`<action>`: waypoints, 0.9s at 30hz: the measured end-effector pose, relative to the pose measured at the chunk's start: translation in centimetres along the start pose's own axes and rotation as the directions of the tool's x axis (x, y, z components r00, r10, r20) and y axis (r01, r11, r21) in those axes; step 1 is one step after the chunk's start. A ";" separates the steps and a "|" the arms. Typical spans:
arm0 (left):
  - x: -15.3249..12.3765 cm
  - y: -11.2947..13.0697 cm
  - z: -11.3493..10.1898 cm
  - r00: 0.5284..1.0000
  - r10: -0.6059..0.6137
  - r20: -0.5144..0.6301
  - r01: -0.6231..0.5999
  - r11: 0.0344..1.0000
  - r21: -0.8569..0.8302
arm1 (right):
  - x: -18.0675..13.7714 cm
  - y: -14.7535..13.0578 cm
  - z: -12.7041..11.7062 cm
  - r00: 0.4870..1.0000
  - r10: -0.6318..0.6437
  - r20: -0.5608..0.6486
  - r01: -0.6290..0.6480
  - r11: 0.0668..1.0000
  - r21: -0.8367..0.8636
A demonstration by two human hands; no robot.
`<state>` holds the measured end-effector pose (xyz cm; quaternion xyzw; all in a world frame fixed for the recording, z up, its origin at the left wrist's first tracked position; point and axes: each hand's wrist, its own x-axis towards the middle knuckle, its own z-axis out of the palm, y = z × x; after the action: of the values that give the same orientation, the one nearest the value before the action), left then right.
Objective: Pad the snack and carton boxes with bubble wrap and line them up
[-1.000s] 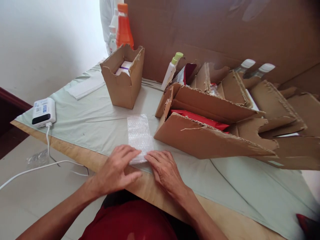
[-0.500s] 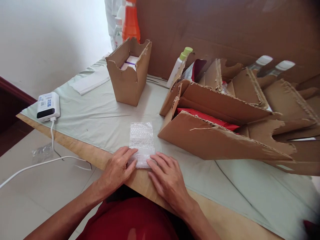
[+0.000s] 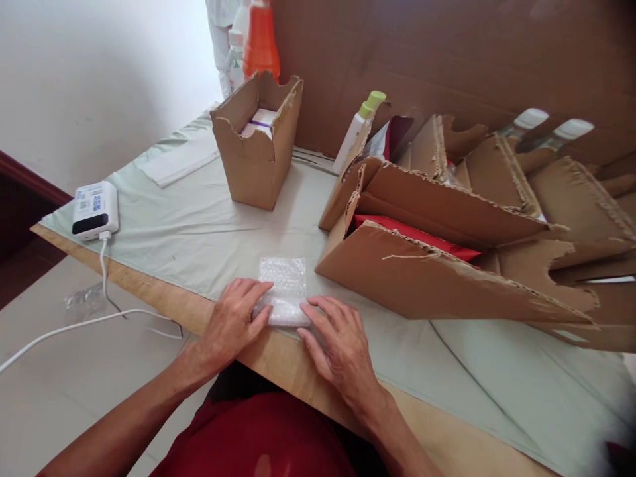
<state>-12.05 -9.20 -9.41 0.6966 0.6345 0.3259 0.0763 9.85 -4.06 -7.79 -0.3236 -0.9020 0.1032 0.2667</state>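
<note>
Clear bubble wrap (image 3: 283,289), pale-green cloth (image 3: 199,232)

The single head-worn camera looks forward and down from above the bench's (image 3: 278,371) near edge, close to it.

From my feed, the bubble wrap (image 3: 283,291) is clear plastic, bumpy and a bit shiny, lying under the fingers of the left hand (image 3: 231,324) and right hand (image 3: 342,348). The bench (image 3: 163,301) edge looks like bare pale wood, matt, with a thin smooth mint cloth (image 3: 199,232) over it, slightly creased. The boxes (image 3: 432,265) are raw brown corrugated cardboard, rough with torn fuzzy edges. The power bank (image 3: 94,211) is glossy white plastic, and the orange bottle (image 3: 261,40) is shiny plastic too.
</note>
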 end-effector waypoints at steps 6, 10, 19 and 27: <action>-1.1 0.4 -0.9 0.994 0.113 0.006 -0.113 0.992 -0.057 | 0.9 0.4 0.7 0.993 -0.057 0.104 0.054 0.998 0.027; -1.7 0.4 -1.6 0.993 0.085 0.080 -0.071 0.985 -0.159 | 0.8 -0.2 -0.3 0.983 0.013 0.182 -0.041 0.988 0.151; -0.2 -0.3 -0.3 0.990 -0.103 -0.096 0.098 0.994 -0.057 | 1.1 -0.7 0.7 0.985 -0.055 0.164 0.065 0.996 -0.053; -3.1 2.1 -2.1 0.767 -0.555 0.323 0.601 0.442 -0.666 | 0.8 -1.2 0.5 0.993 0.097 0.062 -0.111 0.949 0.294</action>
<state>-11.42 -13.06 -7.84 0.3537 0.6419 0.4869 0.4752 8.44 -4.52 -7.40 -0.3242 -0.8639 0.2591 0.2854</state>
